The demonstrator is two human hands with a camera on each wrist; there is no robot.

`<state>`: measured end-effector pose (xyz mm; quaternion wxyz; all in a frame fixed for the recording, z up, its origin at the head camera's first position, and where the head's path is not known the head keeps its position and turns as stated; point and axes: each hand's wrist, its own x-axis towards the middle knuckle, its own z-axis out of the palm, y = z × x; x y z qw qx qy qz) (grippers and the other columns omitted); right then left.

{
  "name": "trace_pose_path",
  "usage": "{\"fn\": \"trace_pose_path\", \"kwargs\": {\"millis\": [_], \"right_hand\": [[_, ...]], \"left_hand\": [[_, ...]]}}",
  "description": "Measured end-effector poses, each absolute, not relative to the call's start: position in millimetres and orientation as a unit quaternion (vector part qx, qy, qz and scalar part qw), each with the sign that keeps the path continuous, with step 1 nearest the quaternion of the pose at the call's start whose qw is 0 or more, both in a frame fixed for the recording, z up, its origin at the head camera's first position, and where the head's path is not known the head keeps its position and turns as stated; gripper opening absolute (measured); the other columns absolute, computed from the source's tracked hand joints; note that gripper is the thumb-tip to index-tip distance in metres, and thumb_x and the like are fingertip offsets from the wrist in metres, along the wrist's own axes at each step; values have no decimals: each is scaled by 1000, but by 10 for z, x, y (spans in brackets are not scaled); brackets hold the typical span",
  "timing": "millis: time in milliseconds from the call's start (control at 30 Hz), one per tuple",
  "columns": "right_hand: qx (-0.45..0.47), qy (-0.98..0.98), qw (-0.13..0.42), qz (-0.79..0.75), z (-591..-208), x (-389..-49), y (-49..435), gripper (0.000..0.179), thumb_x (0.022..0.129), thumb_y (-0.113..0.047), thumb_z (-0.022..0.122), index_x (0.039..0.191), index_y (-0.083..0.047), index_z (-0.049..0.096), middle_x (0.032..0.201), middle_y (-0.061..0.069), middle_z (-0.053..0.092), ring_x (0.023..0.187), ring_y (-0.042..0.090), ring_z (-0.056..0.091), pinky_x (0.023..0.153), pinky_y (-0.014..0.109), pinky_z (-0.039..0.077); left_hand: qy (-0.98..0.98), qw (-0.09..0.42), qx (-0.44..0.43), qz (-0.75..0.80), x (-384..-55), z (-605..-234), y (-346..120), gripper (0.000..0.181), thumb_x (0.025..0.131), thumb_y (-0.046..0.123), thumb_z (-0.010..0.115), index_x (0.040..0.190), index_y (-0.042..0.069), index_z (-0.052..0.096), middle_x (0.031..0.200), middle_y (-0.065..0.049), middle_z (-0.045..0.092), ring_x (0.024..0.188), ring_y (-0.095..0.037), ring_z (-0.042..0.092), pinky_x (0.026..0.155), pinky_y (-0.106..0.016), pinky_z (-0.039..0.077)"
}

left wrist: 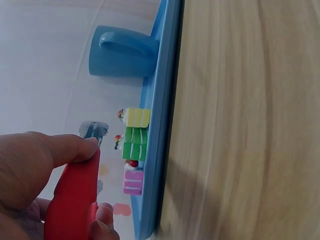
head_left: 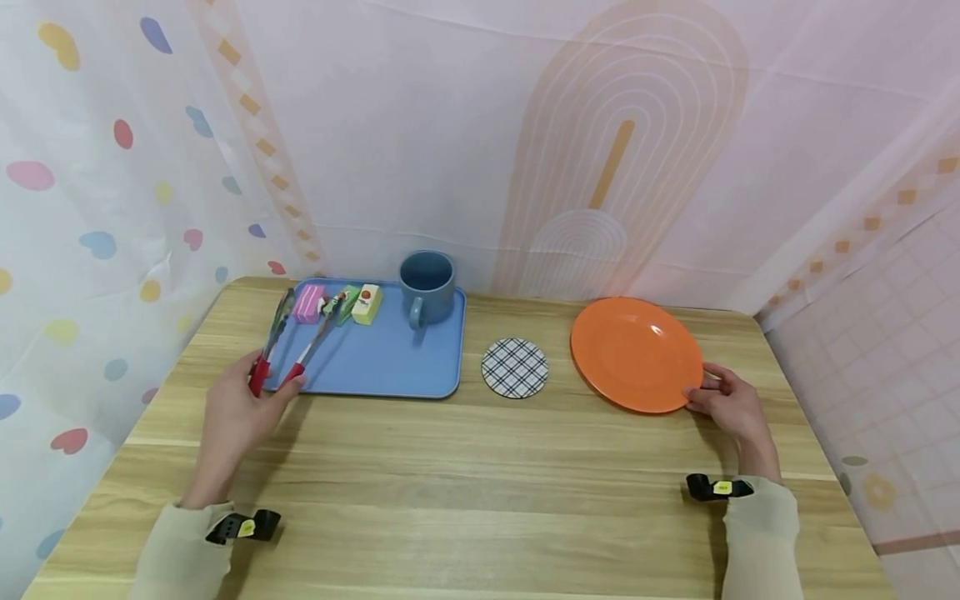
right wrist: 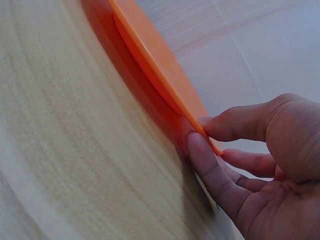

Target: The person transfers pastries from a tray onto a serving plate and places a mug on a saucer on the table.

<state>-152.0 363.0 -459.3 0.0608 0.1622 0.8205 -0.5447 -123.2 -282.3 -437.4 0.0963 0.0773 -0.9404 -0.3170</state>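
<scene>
My left hand (head_left: 242, 414) holds a pair of tongs (left wrist: 75, 197) by the red handles, thumb on one arm and fingers on the other. The tongs' arms are spread, their tips over the blue tray (head_left: 390, 367). Near those tips stand three small toy cake slices: a pink one (head_left: 308, 304), a green one (left wrist: 135, 142) and a yellow one (head_left: 367, 305). Whether a tip touches the green slice I cannot tell. At the right, my right hand (head_left: 737, 410) pinches the rim of an orange plate (head_left: 637, 354) between thumb and fingers.
A blue mug (head_left: 427, 287) stands on the tray's back right corner, its handle toward me. Between tray and plate lies a round checked coaster (head_left: 514, 367). Patterned curtains (head_left: 420, 150) hang behind the wooden table (head_left: 480, 500) and along both sides.
</scene>
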Motion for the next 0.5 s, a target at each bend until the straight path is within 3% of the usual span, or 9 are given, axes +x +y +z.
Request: {"fn": "trace_pose_path", "kwargs": {"millis": [333, 500], "right_hand": [[161, 817, 62, -550, -4614, -1520, 3640, 76, 97, -7, 68, 160, 2, 26, 109, -2, 60, 80, -4, 68, 78, 21, 59], [165, 817, 58, -550, -4616, -1526, 3640, 75, 97, -6, 68, 159, 2, 27, 110, -1, 61, 80, -4, 68, 78, 21, 59]], "left_hand": [[-940, 73, 96, -319, -1336, -4374, -2892, 75, 97, 41, 67, 146, -11, 44, 117, -31, 57, 94, -38, 51, 64, -34, 42], [-939, 70, 107, -318, -1385, -4407, -2940, 75, 98, 39, 66, 146, -14, 42, 132, -37, 55, 104, -44, 53, 79, -50, 50]]}}
